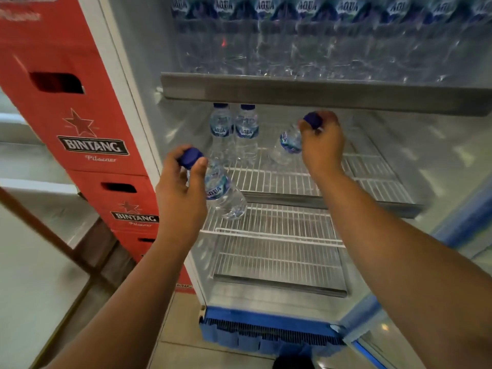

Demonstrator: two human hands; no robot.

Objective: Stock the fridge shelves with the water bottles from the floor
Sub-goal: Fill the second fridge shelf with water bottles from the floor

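My left hand grips a clear water bottle by its blue cap, tilted, at the front left of the fridge's middle wire shelf. My right hand holds a second water bottle by its blue cap, tilted over the middle of that shelf. Two water bottles stand upright side by side at the shelf's back left. The upper shelf carries a full row of several bottles.
Red Bintang crates are stacked against the fridge's left side. A lower wire shelf sits below. The blue fridge base grille is at floor level. The open glass door stands at the right. Tiled floor spreads to the left.
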